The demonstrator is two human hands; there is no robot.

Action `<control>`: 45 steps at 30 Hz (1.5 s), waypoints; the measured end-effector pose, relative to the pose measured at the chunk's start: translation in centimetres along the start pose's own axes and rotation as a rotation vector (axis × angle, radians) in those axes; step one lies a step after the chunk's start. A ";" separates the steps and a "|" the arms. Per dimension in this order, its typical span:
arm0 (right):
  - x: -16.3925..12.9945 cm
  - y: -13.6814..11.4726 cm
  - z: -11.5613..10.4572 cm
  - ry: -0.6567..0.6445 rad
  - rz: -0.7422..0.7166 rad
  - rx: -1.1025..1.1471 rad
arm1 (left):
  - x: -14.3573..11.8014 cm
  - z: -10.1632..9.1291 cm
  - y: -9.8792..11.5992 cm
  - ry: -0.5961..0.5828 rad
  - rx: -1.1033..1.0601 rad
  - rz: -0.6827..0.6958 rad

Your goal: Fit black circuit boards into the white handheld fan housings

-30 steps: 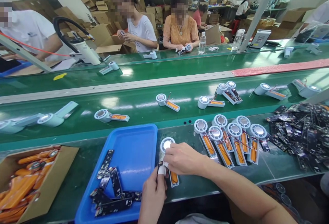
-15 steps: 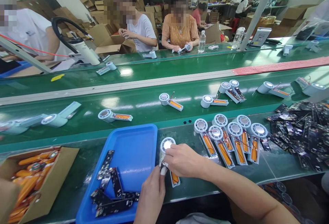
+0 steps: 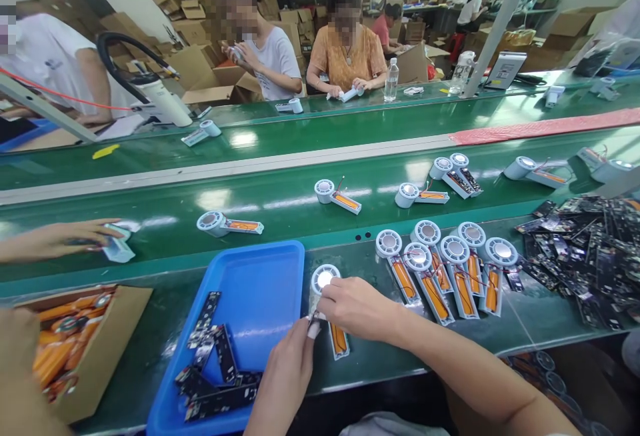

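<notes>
My left hand (image 3: 289, 361) and my right hand (image 3: 347, 306) meet at the bench edge, both with closed fingers. Something small and pale is pinched between them, mostly covered by the fingers. Right beneath and beside them lies a handheld fan body (image 3: 339, 343) with an orange battery in its handle; its round fan head (image 3: 325, 277) shows above my right hand. To the left is a blue tray (image 3: 265, 276) with several black circuit boards (image 3: 226, 356). On the right, several more fan bodies (image 3: 463, 286) lie grouped with their orange batteries showing.
A heap of circuit boards (image 3: 590, 256) lies far right. A carton (image 3: 107, 356) of orange batteries stands left, a person's arm (image 3: 25, 369) over it. Another hand (image 3: 65, 239) holds a pale fan housing (image 3: 119, 246). Fans lie on the green belt (image 3: 280, 206); people sit opposite.
A co-worker's hand has come in from the left and grasps a fan housing on the belt. Belt fans have shifted slightly right. My hands stay together, moving slightly left.
</notes>
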State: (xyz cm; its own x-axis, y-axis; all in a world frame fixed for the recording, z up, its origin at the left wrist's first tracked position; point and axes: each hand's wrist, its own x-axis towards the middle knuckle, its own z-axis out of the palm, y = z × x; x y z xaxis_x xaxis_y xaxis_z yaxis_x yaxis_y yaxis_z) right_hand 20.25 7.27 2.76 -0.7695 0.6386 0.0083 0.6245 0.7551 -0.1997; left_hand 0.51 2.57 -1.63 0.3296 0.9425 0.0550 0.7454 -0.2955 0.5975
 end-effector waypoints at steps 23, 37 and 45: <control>-2.0 1.9 -2.9 -0.018 0.341 0.295 | -1.5 1.3 0.9 0.177 -0.187 -0.363; -1.7 2.0 -2.5 0.074 0.156 0.666 | -1.4 0.4 0.5 0.106 0.006 -0.139; -0.5 1.5 -0.6 0.161 0.058 0.221 | -1.2 0.0 0.7 0.088 -0.130 -0.124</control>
State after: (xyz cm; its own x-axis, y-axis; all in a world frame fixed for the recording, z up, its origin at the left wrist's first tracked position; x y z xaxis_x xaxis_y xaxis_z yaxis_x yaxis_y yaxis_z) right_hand 21.68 8.15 3.06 -0.6909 0.7086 0.1430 0.6091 0.6772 -0.4128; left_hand 0.68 1.25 -1.29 0.1837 0.9822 0.0403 0.6941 -0.1586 0.7022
